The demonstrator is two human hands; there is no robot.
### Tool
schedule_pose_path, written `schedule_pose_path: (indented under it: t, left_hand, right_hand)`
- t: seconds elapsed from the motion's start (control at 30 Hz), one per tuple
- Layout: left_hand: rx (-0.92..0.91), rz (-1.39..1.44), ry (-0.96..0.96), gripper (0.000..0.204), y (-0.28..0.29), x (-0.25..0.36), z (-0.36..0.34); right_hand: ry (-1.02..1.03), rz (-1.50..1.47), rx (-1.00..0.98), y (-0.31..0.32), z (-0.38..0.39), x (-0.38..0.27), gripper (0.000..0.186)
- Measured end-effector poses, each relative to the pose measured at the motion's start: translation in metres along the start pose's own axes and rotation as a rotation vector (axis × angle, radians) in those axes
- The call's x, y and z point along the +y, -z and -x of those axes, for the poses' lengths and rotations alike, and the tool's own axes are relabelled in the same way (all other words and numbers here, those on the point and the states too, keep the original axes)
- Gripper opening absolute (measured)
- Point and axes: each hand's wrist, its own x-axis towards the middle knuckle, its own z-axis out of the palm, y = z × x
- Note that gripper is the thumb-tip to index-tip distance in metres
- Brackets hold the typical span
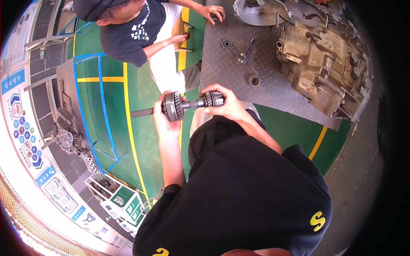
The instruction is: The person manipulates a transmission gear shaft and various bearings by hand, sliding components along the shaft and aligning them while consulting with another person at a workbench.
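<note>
Between my hands lies a transmission gear shaft [195, 103], held level in front of me, off the table's near left corner. My left hand [161, 123] is closed round its large helical gear, with the long thin end of the shaft sticking out to the left. My right hand [230, 104] grips the smaller gear at the shaft's right end, fingers over the top and thumb below. On the metal table [230, 68] beyond are a short pinion shaft [243, 56] and two ring-shaped bearings, one farther away [226, 44] and one nearer [254, 80].
A big dirty gearbox housing [322, 64] fills the table's right side, with a pale metal cover [260, 15] behind. Across from me sits a person [132, 34], one hand [212, 14] on the table edge. Blue frames [101, 106] stand at left.
</note>
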Motion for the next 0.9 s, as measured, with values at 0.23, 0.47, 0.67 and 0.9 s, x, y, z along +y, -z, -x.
schedule_pose_path:
  t: [0.23,0.47,0.67,0.9]
  left_hand:
    - [0.023,0.022,0.022,0.032,0.005,0.004,0.002]
    - [0.006,0.073,0.161,0.034,0.013,-0.003,0.002]
    - [-0.023,0.049,0.196,0.034,0.015,-0.009,-0.005]
    - [-0.093,0.072,0.273,0.036,0.011,-0.020,-0.014]
  right_hand:
    - [-0.026,-0.044,-0.074,-0.002,0.001,-0.008,0.048]
    - [-0.201,-0.511,-0.233,0.009,0.004,0.002,0.046]
    - [-0.302,-0.562,-0.142,0.006,0.013,0.009,0.041]
    - [-0.230,-0.627,0.032,0.011,0.029,0.005,0.028]
